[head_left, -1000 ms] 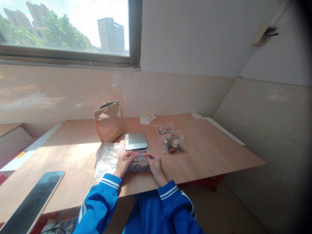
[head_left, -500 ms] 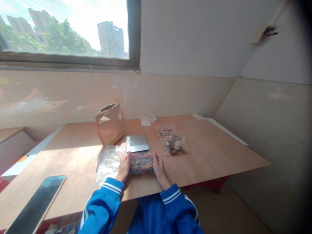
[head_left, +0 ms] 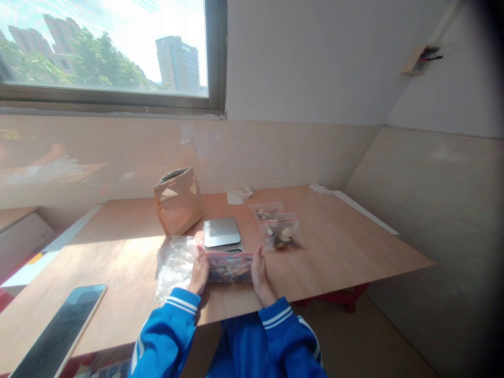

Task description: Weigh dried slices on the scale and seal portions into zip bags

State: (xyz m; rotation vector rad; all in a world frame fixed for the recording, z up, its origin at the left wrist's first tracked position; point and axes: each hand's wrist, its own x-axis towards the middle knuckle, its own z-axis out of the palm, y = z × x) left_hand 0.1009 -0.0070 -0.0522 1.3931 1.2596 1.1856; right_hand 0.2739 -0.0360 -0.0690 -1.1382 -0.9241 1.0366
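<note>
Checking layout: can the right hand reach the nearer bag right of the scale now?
Probably yes: the right hand is at the right end of the zip bag and may have to leave it, but nothing visible stands between hand and nearer bag.

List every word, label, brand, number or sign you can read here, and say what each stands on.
No text is readable anywhere.
Dark display on the square silver-topped scale: too small to read.
Small white patch on the nearer clear plastic bag right of the scale: too small to read.
Held clear plastic bag with red zip: no readable print.
</note>
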